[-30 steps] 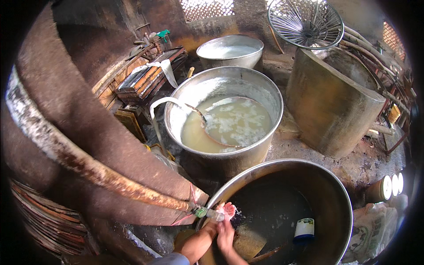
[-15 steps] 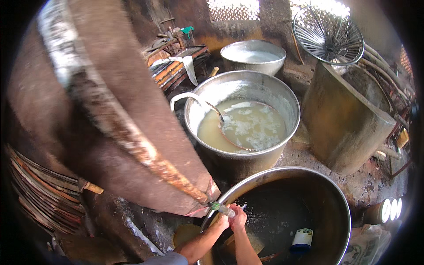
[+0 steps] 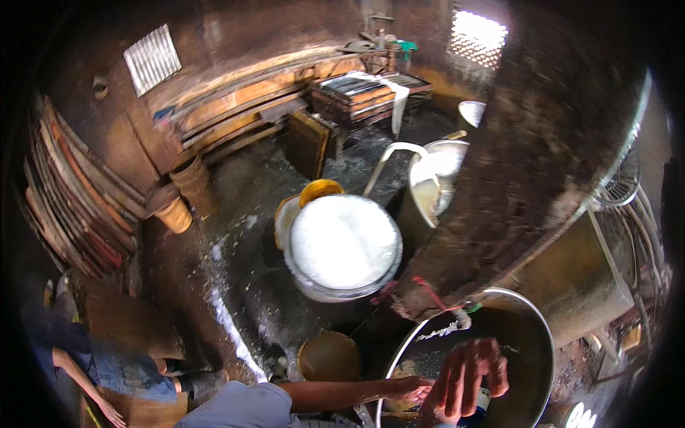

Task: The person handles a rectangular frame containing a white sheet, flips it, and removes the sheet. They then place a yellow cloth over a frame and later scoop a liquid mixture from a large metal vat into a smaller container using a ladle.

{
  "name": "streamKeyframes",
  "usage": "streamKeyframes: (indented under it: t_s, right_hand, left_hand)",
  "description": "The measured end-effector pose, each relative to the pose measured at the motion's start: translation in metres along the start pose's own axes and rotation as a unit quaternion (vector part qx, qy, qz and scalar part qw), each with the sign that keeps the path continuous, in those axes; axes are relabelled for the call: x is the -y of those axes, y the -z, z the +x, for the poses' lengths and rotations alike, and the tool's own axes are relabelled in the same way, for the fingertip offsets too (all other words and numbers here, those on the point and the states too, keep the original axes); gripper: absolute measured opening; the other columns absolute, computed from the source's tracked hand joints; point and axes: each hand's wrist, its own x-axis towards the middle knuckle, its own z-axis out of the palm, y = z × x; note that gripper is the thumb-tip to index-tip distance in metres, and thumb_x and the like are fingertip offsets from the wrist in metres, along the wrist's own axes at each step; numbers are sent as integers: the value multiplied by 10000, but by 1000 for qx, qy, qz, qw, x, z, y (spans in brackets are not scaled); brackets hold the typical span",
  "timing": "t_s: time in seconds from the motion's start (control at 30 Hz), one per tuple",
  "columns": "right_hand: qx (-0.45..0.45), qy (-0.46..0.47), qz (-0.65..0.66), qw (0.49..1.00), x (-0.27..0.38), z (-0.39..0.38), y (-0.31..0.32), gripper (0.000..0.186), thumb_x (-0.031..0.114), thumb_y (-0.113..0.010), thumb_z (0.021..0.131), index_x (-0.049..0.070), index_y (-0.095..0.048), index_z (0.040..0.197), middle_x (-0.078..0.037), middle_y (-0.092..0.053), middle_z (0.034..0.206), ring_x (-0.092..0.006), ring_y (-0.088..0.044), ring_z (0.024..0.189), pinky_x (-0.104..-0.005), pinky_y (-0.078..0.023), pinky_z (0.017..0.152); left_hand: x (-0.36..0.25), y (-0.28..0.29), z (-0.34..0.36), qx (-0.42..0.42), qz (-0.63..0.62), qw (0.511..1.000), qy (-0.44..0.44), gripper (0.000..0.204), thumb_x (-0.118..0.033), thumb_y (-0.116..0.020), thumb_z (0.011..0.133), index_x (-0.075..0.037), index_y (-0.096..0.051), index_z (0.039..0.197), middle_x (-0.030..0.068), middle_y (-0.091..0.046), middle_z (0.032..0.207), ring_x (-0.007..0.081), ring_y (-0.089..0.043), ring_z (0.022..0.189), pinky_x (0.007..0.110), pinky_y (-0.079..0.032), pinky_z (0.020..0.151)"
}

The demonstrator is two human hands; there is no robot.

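My right hand (image 3: 467, 381) is raised over a large metal pot (image 3: 551, 349) of dark liquid, its fingers apart and slightly bent, holding nothing. Beside it on the left, my left hand (image 3: 412, 389) reaches across the pot's rim with fingers stretched out, partly hidden behind the right hand. Just above both hands is a grey tap (image 3: 463, 319) with a green part, and water (image 3: 439, 330) streams from it toward the left. A white and blue container (image 3: 481, 406) sits in the pot, mostly covered by my right hand.
A broad dark slanting wall (image 3: 506, 171) blocks the right centre. A round tub with a bright white top (image 3: 344, 242) stands ahead, beside a yellow bucket (image 3: 320, 190). Near my left arm stands a brown round container (image 3: 330, 357). Another person's arm (image 3: 84, 381) shows at lower left.
The view has swung left, so the slanting wall now stands at right. My hands have come away from the tap and apart from each other. Another person has come into view.
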Motion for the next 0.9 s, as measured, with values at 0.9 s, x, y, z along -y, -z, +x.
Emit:
streamKeyframes:
  t_s: [0.9]
  right_hand:
    - [-136, -620, -505, 585, -875, -27, 425, 227, 201, -593, 739, 113, -666, 935, -160, -665, 929, -362, -637, 894, -467, -501, 779]
  left_hand:
    - [-202, 217, -647, -467, 531, 624, -334, 306, -273, -503, 881, -90, -656, 1072, 119, -627, 1146, 254, -498, 1199, 499, -228, 1055]
